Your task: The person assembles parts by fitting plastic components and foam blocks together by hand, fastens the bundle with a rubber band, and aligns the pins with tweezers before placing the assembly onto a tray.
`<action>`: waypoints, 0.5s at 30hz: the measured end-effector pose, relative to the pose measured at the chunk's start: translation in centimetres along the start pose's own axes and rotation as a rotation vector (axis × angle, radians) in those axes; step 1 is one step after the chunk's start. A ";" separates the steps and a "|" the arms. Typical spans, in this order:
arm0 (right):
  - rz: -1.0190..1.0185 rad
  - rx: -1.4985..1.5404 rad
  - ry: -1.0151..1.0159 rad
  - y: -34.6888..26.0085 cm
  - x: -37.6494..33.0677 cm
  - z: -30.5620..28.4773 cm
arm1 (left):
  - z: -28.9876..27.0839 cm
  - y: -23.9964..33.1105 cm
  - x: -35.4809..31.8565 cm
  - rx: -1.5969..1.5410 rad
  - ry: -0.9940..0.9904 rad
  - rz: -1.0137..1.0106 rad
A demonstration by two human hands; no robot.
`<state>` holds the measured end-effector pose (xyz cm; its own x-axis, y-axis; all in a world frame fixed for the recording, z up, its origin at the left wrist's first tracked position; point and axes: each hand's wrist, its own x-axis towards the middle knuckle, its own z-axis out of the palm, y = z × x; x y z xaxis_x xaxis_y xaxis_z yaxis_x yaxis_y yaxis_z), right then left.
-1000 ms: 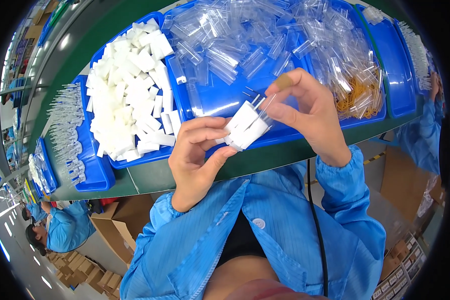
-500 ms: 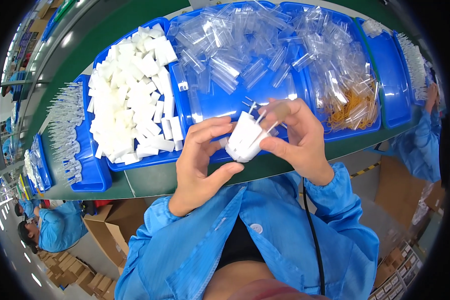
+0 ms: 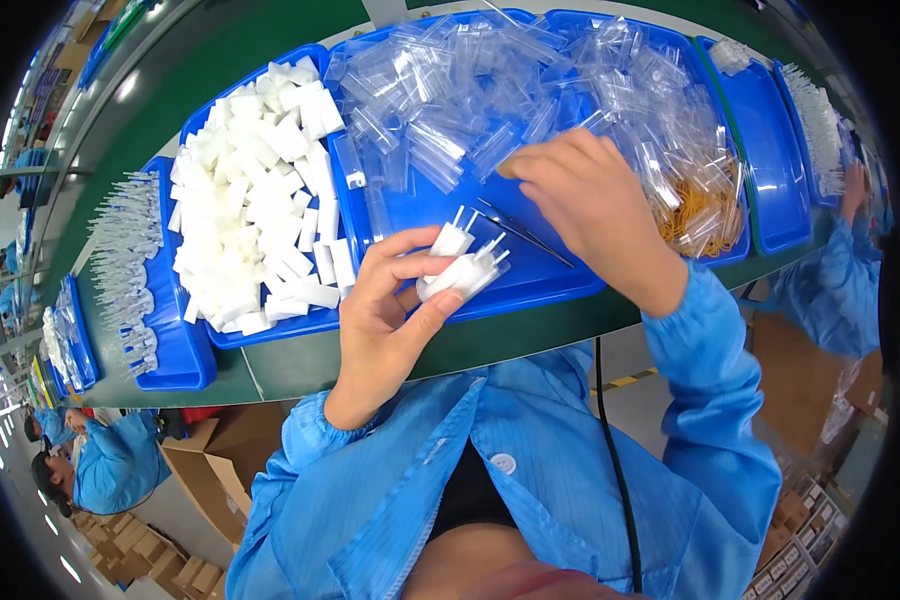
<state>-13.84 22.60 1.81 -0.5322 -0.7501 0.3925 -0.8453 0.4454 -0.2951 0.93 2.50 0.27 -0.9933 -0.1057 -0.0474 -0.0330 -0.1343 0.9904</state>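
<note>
My left hand [image 3: 395, 310] is closed around a small bunch of white blocks [image 3: 465, 275] with thin white prongs sticking up from their tops. Clear plastic shows along one side of the bunch. Over the far side of the middle blue tray, my right hand [image 3: 595, 215] has its fingers curled together at the clear plastic tubes [image 3: 435, 140]. A yellowish cover sits on one of its fingertips. Whatever those fingers pinch is hidden. Below that hand, dark tweezers [image 3: 525, 233] lie in the tray.
White foam blocks [image 3: 260, 190] fill a tray on the left. Yellow rubber bands [image 3: 702, 215] and clear tubes share a right-hand tray. Thin white pieces stand in rows in a far-left tray [image 3: 180, 345]. A black cable [image 3: 615, 460] hangs before me. Co-workers in blue sit on both sides.
My right hand has left the white bunch and moved up and away to the clear tubes. The left hand keeps hold of the blocks, now tilted. The tweezers have come into fuller view.
</note>
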 end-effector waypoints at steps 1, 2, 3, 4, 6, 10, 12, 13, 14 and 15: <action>0.006 -0.009 0.006 0.4 0.4 0.5 | 0.2 -0.1 0.1 -0.049 0.019 -0.009; -0.099 -0.144 -0.014 0.8 0.8 1.0 | 0.2 0.0 0.2 -0.050 0.010 -0.004; -0.207 -0.274 -0.039 1.0 0.9 1.5 | 0.2 0.1 0.0 -0.028 0.027 -0.011; -0.207 -0.278 -0.038 1.2 0.9 1.8 | 0.2 0.1 -0.1 -0.007 0.047 -0.019; -0.254 -0.357 -0.110 1.3 1.0 2.3 | 0.0 0.2 -0.2 -0.009 0.057 -0.012; -0.276 -0.348 -0.200 1.5 1.7 1.7 | -0.2 0.2 -0.5 -0.049 0.086 0.002; -0.145 -0.028 -0.179 1.0 2.1 0.7 | -0.4 0.3 -0.8 -0.040 0.096 0.026; -0.155 -0.034 -0.180 0.5 2.3 0.2 | -0.4 0.2 -0.8 -0.029 0.110 0.041; 0.102 0.361 -0.077 -0.3 2.3 -0.5 | -0.3 0.2 -0.5 -0.034 0.116 0.049; 0.363 0.760 0.027 -1.2 2.1 -0.8 | -0.1 0.2 -0.4 -0.048 0.115 0.055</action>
<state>-13.95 20.86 3.75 -0.7740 -0.6076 0.1779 -0.3654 0.1994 -0.9092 1.37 2.37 0.51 -0.9741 -0.2257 -0.0107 0.0290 -0.1722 0.9846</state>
